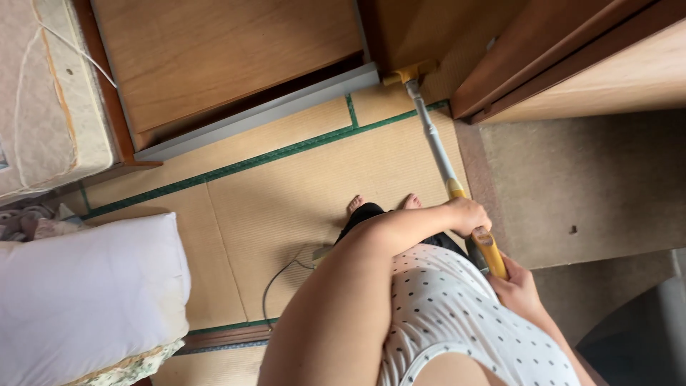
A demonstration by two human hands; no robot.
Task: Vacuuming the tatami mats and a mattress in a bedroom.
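We stood on the tatami floor (286, 193), its straw mats edged with green bands, and looked down past our own dotted white top (457, 314), which hid most of our legs so that only the toes showed. At the left a white pillow (86, 286) ran off the frame's edge, and above it a pale mattress (43, 93) was cut off too. A wooden sliding door (214, 57) stood above a grey track (264, 111). The vacuum wand (436, 136), a slim grey pipe with a yellow handle, reached from our hands to a yellow floor head (407, 71) in the far doorway corner; the head lay partly in shadow. Our left hand (468, 214) was wrapped around the upper pipe, and our right hand (518, 286) was closed on the handle from below, its fingers mostly hidden. A thin grey cord (275, 286) trailed behind us, its end out of sight.
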